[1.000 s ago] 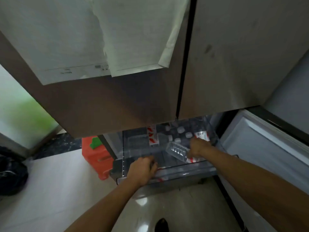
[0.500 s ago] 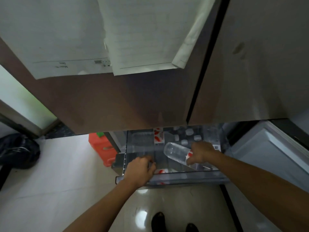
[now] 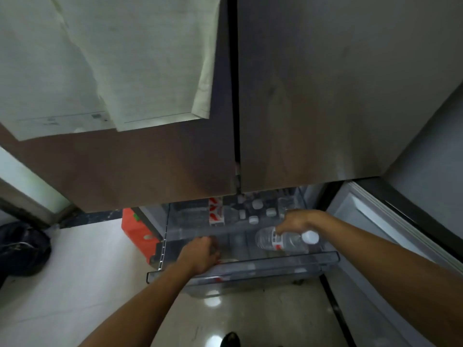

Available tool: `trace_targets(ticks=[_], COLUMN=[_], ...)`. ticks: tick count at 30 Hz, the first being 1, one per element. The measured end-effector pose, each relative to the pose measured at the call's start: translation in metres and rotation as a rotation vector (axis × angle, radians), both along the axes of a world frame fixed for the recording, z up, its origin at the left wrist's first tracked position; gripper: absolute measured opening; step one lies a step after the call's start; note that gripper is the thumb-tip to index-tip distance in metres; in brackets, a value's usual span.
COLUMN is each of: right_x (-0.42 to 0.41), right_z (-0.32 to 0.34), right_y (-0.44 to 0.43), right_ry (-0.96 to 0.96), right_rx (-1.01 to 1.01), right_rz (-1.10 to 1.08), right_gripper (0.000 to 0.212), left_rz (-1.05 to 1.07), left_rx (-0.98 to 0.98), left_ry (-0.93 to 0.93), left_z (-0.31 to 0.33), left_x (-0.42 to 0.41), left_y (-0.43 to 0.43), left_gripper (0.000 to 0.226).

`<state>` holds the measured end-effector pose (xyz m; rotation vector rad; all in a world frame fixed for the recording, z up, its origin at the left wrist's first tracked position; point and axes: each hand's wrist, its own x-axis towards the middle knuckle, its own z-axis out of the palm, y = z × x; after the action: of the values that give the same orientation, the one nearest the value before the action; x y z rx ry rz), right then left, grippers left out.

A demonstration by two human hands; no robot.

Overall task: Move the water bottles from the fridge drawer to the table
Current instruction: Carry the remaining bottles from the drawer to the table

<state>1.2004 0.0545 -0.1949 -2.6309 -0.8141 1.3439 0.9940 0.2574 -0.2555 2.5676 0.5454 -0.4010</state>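
Note:
A clear plastic fridge drawer [image 3: 275, 265] is pulled out below two closed fridge doors. My right hand [image 3: 297, 220] grips a clear water bottle [image 3: 283, 240] with a red-and-white label and a white cap; the bottle lies sideways above the drawer's right front, cap pointing right. My left hand [image 3: 200, 254] is closed on the drawer's front rim at the left. Further back in the drawer stand several more water bottles [image 3: 256, 205], seen by their white caps, and one with a red label [image 3: 216, 214].
Papers [image 3: 100, 66] hang on the left fridge door above. An open lower fridge door [image 3: 390, 236] stands to the right. An orange box [image 3: 137, 230] sits on the floor left of the drawer, a dark bag [image 3: 22, 249] further left. Shiny tiled floor lies below.
My right hand has turned the bottle so that its cap now points right and carried it toward the drawer's right front. The left hand stays on the rim.

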Motion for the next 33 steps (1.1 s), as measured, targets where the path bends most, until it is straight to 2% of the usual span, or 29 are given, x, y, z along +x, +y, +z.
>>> trace_targets(ticks=[2, 4, 7, 9, 12, 15, 17, 20, 25, 29, 33], right_x=[0.0, 0.001, 0.002, 0.004, 0.003, 0.002, 0.002, 0.003, -0.002, -0.009, -0.017], right_z=[0.013, 0.018, 0.017, 0.012, 0.007, 0.0, -0.005, -0.003, -0.003, 0.001, 0.001], right_y=[-0.017, -0.028, -0.034, -0.035, -0.039, -0.043, -0.045, -0.049, -0.057, -0.056, -0.051], right_ry=[0.009, 0.019, -0.003, -0.031, -0.076, -0.103, -0.099, -0.103, -0.253, -0.342, -0.38], right_rx=[-0.049, -0.017, 0.02, 0.034, 0.04, 0.002, -0.014, -0.006, 0.037, 0.14, 0.305], right_rz=[0.015, -0.006, 0.0, -0.001, -0.05, -0.13, -0.197, -0.269, -0.359, -0.436, -0.502], right_gripper=[0.035, 0.027, 0.03, 0.032, 0.038, 0.036, 0.046, 0.04, 0.05, 0.05, 0.047], left_rz=[-0.032, -0.098, -0.239, -0.32, -0.464, -0.612, -0.667, -0.65, -0.446, -0.445, -0.463], left_rx=[-0.08, -0.103, -0.098, -0.118, -0.127, -0.036, -0.022, -0.059, -0.125, -0.044, 0.125], left_ry=[0.05, 0.103, 0.225, 0.303, 0.425, 0.52, 0.535, 0.501, 0.355, 0.199, 0.056], left_z=[0.002, 0.002, -0.009, -0.017, -0.031, -0.043, -0.052, -0.056, -0.037, -0.014, 0.008], left_x=[0.017, 0.036, 0.064, 0.079, 0.094, 0.1, 0.103, 0.107, 0.119, 0.117, 0.098], left_y=[-0.006, -0.014, -0.03, -0.039, -0.049, -0.052, -0.05, -0.042, -0.013, 0.007, 0.014], left_gripper=[0.007, 0.008, 0.035, 0.044, 0.039, 0.032, 0.026, 0.029, 0.04, 0.045, 0.036])
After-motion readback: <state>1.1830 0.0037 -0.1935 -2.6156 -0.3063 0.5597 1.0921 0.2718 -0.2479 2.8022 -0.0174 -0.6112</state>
